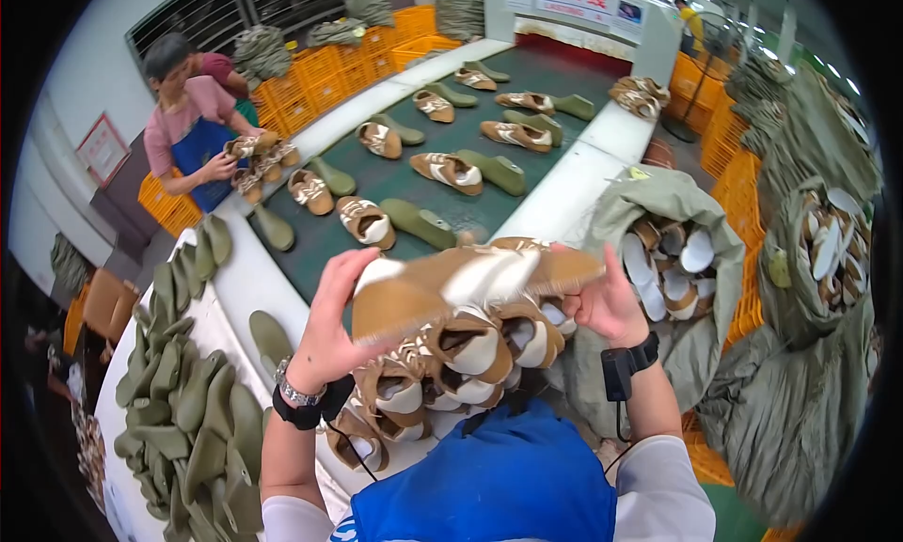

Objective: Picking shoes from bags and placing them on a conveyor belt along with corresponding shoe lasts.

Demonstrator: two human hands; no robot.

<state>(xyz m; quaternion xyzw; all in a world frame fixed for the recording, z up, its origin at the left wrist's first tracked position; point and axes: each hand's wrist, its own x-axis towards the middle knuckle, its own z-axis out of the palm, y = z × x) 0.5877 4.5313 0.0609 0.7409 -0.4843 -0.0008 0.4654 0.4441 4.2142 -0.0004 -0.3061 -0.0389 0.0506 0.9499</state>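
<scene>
Level in front of me I hold a brown and white shoe upper [433,293], a little blurred. My left hand [324,321] is closed on its left end, with the thumb along the lower edge. Its right end is gripped by my right hand [609,302]. Just below it, a heap of similar shoe uppers [466,349] with white laces sits close to my blue apron [489,476]. Beyond my hands, a green conveyor belt [329,251] carries several shoe uppers, each beside a green shoe last [419,224].
Many green lasts [202,420] are piled on the white table at left. A co-worker [198,119] handles uppers across the belt's left side. An open grey-green sack [602,232] of uppers stands at right, near stacked orange crates [738,204]. White ledges [564,194] border the belt.
</scene>
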